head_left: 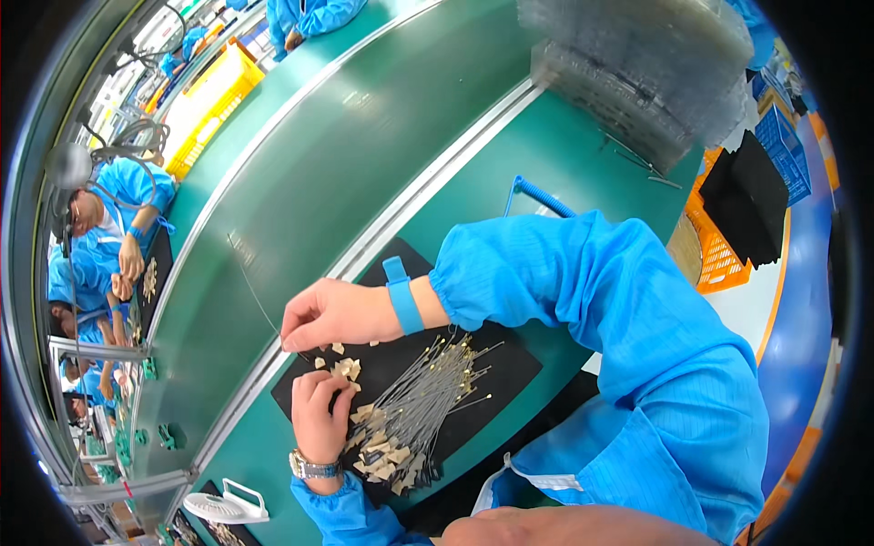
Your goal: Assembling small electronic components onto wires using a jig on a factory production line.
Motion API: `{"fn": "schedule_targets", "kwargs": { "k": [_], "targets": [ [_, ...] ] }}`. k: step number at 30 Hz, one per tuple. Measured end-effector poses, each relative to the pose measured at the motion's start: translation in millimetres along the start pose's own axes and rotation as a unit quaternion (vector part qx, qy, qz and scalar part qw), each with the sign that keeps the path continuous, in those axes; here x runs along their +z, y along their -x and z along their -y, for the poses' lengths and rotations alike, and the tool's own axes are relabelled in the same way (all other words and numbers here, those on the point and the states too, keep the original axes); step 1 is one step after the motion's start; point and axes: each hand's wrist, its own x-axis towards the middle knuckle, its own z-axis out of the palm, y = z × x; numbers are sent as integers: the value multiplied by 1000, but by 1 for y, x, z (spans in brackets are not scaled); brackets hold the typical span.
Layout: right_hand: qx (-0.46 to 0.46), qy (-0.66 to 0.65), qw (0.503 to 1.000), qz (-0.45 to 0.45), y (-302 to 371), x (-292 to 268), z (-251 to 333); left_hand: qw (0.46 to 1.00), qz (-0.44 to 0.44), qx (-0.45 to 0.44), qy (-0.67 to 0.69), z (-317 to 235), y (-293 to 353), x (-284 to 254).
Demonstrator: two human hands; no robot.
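Observation:
My right hand (332, 314), with a blue wrist strap (403, 296), pinches a thin grey wire (250, 287) that stretches up and to the left past the metal rail. Just below it my left hand (319, 419), wearing a metal watch (312, 468), has its fingers curled beside small beige tape-like pieces (346, 369). Whatever lies between those fingertips is hidden. A fanned bundle of thin grey wires (423, 387) with small pale tips rests on the black mat (510, 364), to the right of my left hand. More beige pieces (382, 460) lie over its lower end.
A metal rail (391, 218) separates my green table from a long green belt-like surface (382, 118). Clear plastic trays (651, 73) stack up at the far right, near an orange crate (726, 259). A white fan-like device (223, 507) sits lower left. Co-workers in blue (132, 182) sit across.

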Motion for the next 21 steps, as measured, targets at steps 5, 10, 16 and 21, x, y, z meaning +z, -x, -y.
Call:
{"fn": "schedule_targets", "kwargs": {
  "k": [5,10,16,21],
  "targets": [
    [7,19,1000,5,-1,0,-3,1000,3,14,7,11,1,0],
    [22,49,998,-13,-3,-10,-6,999,-2,22,29,7,1,-3],
    [4,65,997,-36,-7,-16,-23,998,-33,58,-1,4,-2,2],
    [23,97,995,-33,-6,-16,-23,996,-57,67,-21,1,-5,2]
  ]
}}
